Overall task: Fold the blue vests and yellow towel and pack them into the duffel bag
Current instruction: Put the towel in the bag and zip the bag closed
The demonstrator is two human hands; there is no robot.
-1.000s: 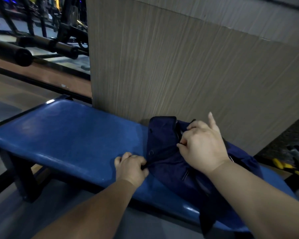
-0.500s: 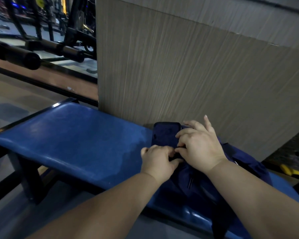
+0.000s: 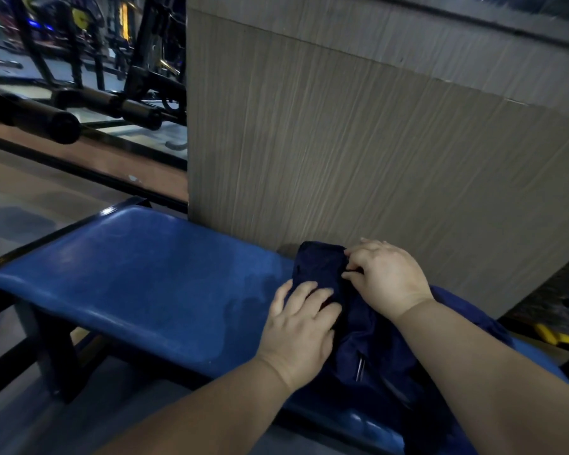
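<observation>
**Now pressing and pinching the blue vest (image 3: 319, 264)**

We have the vest bunched at the right end of the blue bench (image 3: 138, 274), its far edge close to the wood-grain panel (image 3: 342, 142). Our left hand (image 3: 301, 323) lies flat on its near left part, fingers straight, pressing the cloth down. Our right hand (image 3: 386, 279) sits just beyond, on the far right part, fingers curled and pinching a fold. The rest of the vest trails under our right forearm.

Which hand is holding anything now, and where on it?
The right hand pinches the blue vest at its folded edge; left hand only presses flat on it.
</observation>
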